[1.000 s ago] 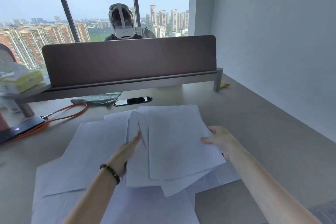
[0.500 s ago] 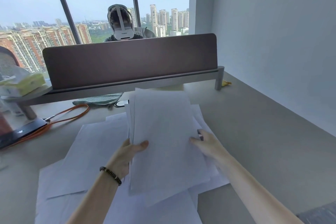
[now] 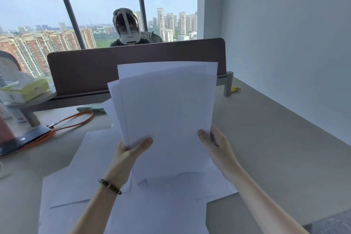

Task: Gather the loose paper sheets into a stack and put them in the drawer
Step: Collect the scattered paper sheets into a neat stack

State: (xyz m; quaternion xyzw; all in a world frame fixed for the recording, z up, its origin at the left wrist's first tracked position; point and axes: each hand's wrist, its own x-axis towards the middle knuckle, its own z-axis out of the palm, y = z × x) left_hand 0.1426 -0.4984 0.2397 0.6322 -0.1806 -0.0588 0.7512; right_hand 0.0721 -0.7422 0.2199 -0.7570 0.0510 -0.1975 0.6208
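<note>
A bundle of white paper sheets (image 3: pixel 167 112) stands nearly upright above the desk, its edges uneven. My left hand (image 3: pixel 129 154) grips its lower left edge, thumb on the front face. My right hand (image 3: pixel 216 144) holds the lower right edge with the thumb on the front. Several more loose sheets (image 3: pixel 79 182) lie spread flat on the desk (image 3: pixel 275 148) beneath and around my arms. No drawer is in view.
A brown divider panel (image 3: pixel 85 70) runs across the back of the desk, with a person seated behind it. An orange cable (image 3: pixel 76 121), a dark device (image 3: pixel 24 138) and a green cloth (image 3: pixel 89 108) lie at the left. A wall bounds the right.
Both hands have taken hold of the gathered sheets and lifted them from lying flat on the desk to nearly upright.
</note>
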